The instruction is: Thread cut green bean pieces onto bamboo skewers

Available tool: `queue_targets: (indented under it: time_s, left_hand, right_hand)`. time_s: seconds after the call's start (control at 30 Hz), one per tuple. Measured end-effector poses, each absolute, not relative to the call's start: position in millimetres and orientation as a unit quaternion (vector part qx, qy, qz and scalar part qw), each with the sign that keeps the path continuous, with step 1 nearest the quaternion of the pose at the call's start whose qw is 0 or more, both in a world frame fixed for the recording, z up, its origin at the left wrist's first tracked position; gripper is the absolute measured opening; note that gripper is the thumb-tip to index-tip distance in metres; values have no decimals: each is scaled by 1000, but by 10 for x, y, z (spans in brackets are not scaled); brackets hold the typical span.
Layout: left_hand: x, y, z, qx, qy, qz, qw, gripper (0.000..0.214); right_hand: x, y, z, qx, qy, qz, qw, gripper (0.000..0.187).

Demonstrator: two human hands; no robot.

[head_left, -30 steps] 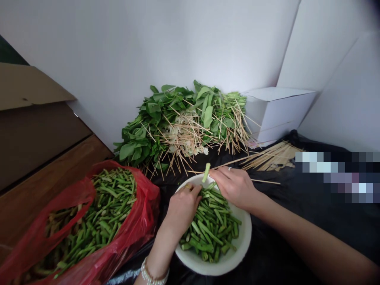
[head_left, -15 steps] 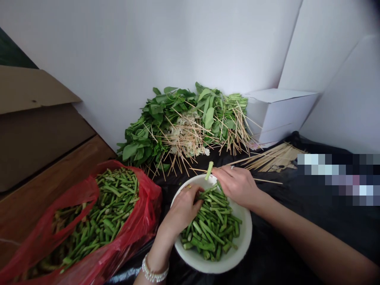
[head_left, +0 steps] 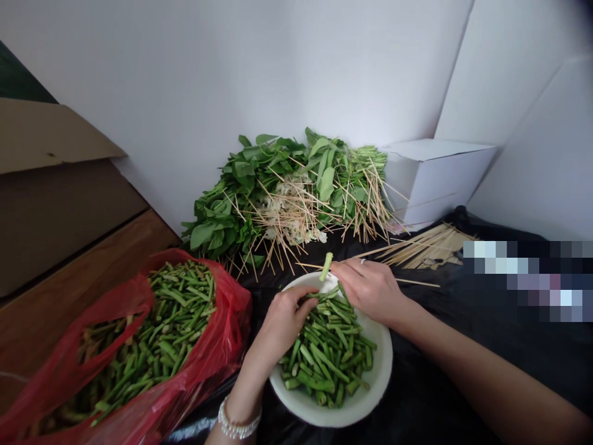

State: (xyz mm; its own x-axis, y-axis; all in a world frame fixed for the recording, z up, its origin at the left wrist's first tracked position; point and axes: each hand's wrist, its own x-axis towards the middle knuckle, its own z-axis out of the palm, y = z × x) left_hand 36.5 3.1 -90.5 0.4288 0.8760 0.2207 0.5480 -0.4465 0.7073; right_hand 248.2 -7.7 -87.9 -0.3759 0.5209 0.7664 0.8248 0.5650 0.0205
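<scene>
A white bowl (head_left: 383, 377) in front of me holds a heap of cut green vegetable stems (head_left: 331, 352). My right hand (head_left: 370, 290) is closed at the bowl's far right rim, pinching a thin bamboo skewer (head_left: 308, 266) that points left. One pale green stem piece (head_left: 327, 266) is threaded crosswise on the skewer, just beyond my fingertips. Over the left part of the bowl, my left hand (head_left: 285, 318) has its thumb and index finger brought together on a stem piece at the top of the heap; the fingertips partly hide it.
A red plastic bag (head_left: 231, 315) full of cut stems lies at left, near a cardboard box (head_left: 55, 191). Leafy greens (head_left: 245, 179) with skewers are piled against the wall. Loose skewers (head_left: 421, 247) lie at right before a white box (head_left: 445, 179). Black sheeting (head_left: 430, 377) covers the surface.
My left hand has risen slightly, its fingers drawing together at the top of the stem heap. My right hand, the skewer and its stem piece look nearly unmoved.
</scene>
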Motion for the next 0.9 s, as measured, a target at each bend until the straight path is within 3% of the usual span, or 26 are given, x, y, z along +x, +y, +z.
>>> queue_targets:
  time_s: [0.27,0.4,0.47,0.67,0.9]
  left_hand:
    - [360,29,-832,613,408,378,561,39]
    - [338,19,-749,523,371,402,654,53]
    - [329,17,-729,476,365,425,678,55]
    - [300,76,-742,375,363,528,670,27]
    - [287,111,-727,340,355,532,689,35]
  right_hand:
    - [2497,-78,-860,-415,-803,-211,371,26]
    - [2499,-78,-855,-417,-801,-218,372,25]
    - [2500,-82,-851,-416,-799,-220,374,25]
    - [2490,-103,-843,-407,-796,-225,387,23]
    - [2469,-122,-850,-395,-808,-237,368,29]
